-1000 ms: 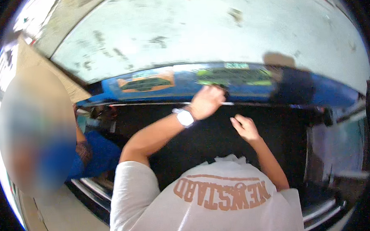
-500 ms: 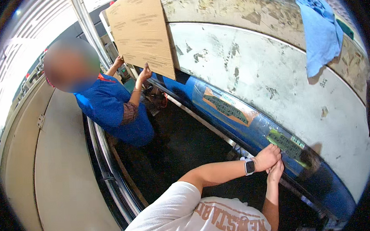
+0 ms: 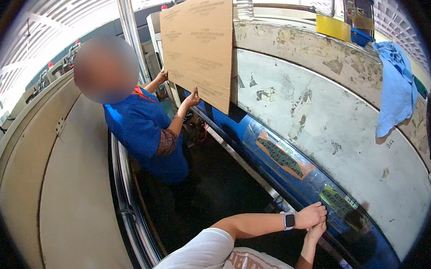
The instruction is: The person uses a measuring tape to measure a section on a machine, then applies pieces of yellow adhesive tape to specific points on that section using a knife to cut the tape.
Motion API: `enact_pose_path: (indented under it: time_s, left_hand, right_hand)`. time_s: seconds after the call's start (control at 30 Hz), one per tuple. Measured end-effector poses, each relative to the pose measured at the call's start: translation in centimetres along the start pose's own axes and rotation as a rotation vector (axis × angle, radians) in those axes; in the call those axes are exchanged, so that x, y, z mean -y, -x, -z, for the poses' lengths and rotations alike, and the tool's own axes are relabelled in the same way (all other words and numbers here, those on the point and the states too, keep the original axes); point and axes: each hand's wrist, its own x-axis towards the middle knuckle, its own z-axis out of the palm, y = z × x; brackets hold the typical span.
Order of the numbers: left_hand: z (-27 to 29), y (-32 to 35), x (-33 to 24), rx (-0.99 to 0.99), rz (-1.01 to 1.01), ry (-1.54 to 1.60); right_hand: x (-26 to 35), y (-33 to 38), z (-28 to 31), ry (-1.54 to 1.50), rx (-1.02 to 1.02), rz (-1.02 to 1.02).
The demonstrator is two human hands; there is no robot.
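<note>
Left hand (image 3: 311, 216) and right hand (image 3: 316, 232), both curled (cannot tell whether gripping anything), meet beside a glossy blue cylinder's (image 3: 302, 191) near edge.

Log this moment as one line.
left hand: at blue cylinder, grip unclear | right hand: beside left hand, grip unclear | co-worker: both hands on cardboard sheet | blue cloth: hanging

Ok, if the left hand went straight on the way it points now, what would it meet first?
Probably the blue cylinder, near the green-edged patch; the left hand looks close to it, though depth is hard to judge from this view.
</note>
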Motion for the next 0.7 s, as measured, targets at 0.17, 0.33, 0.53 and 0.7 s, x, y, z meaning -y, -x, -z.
enact_pose_path:
  time_s: [0.17,0.33,0.53,0.7]
  left_hand:
    - [4.3,5.2,3.6,0.121,-0.134,0.053]
    - [7.9,7.3,6.2,0.101,-0.063,0.132]
    - [7.5,8.9,5.8,-0.055,-0.016,0.162]
    - [8.5,8.7,5.2,-0.199,0.134,0.161]
  right_hand:
    - [-4.7,3.4,-3.8,-0.048,0.24,-0.188]
    - [-4.0,5.1,-8.7,-0.171,0.278,-0.256]
    - [-4.2,6.3,-8.6,-0.166,0.288,-0.282]
    - [-4.6,6.4,-7.0,-0.147,0.338,-0.235]
